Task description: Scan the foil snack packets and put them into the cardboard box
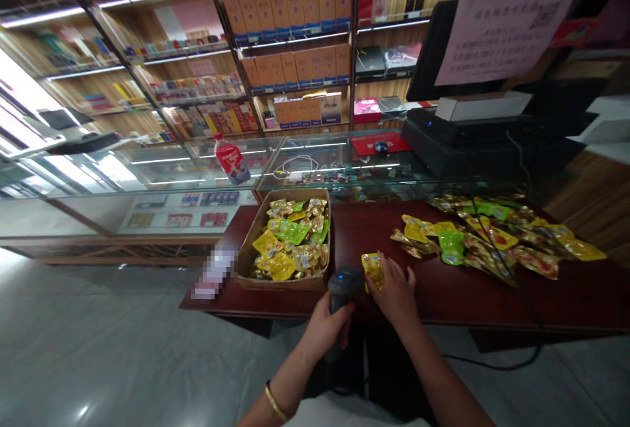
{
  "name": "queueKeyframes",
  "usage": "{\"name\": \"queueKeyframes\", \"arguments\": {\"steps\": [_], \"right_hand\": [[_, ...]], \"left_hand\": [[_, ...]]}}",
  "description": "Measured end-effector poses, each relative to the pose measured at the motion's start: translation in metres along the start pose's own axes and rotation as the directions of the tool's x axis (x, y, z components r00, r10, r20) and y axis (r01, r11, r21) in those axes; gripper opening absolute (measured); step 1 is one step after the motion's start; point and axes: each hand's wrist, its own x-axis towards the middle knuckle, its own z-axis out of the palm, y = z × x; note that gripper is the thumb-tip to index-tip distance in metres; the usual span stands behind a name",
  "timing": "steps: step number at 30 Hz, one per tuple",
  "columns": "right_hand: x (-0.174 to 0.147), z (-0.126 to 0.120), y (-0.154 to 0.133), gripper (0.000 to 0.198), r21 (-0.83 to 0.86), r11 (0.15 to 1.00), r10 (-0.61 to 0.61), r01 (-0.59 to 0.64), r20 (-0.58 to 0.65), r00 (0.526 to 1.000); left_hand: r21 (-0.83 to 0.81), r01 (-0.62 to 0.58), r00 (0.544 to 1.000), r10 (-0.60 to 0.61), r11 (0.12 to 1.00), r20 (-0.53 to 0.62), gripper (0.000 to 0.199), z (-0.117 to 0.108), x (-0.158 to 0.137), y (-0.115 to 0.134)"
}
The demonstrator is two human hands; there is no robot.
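My left hand [329, 325] is wrapped round the grip of a dark handheld barcode scanner [344, 281], which shows a small blue light. Just to its right, my right hand [395, 288] has its fingers on a yellow snack packet [372, 269] at the table's front part; the fingers cover the packet's right side. Left of the scanner stands an open cardboard box [329, 217] holding many gold, yellow and green packets. On the right side of the dark red table [352, 230] lies a loose pile of similar packets [492, 233].
Behind the table is a glass display counter [275, 174] with a red-labelled bottle [231, 160], a mouse [380, 147] and a dark monitor [430, 53]. A black cable [534, 322] hangs across the right side. A blurred-out flat object [215, 273] lies at the left table edge.
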Motion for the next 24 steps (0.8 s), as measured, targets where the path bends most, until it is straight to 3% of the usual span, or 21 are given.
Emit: {"name": "queueKeyframes", "arguments": {"steps": [4, 7, 11, 16, 24], "right_hand": [[0.000, -0.006, 0.007, 0.060, 0.281, 0.960, -0.008, 0.003, 0.015, 1.000], [0.002, -0.009, 0.012, 0.063, 0.420, 0.906, 0.058, -0.045, -0.018, 0.998], [0.002, -0.007, 0.019, 0.067, 0.515, 0.852, 0.138, -0.094, -0.047, 0.989], [0.003, -0.006, 0.025, 0.075, 0.601, 0.779, 0.208, -0.179, 0.021, 0.978], [0.002, -0.011, 0.024, 0.066, 0.660, 0.733, 0.201, -0.165, 0.021, 0.979]], "left_hand": [[-0.005, 0.015, 1.000, -0.015, 1.000, -0.003, 0.047, 0.003, -0.004, 0.003], [-0.018, 0.006, 1.000, -0.006, 1.000, -0.001, 0.043, 0.004, -0.006, 0.008], [-0.080, 0.016, 1.000, -0.014, 0.997, 0.020, 0.044, 0.003, -0.010, 0.025], [-0.110, 0.008, 0.995, 0.004, 0.994, 0.102, 0.038, 0.003, -0.014, 0.042], [-0.074, 0.028, 0.993, -0.020, 0.997, 0.114, 0.041, 0.004, -0.013, 0.038]]}}
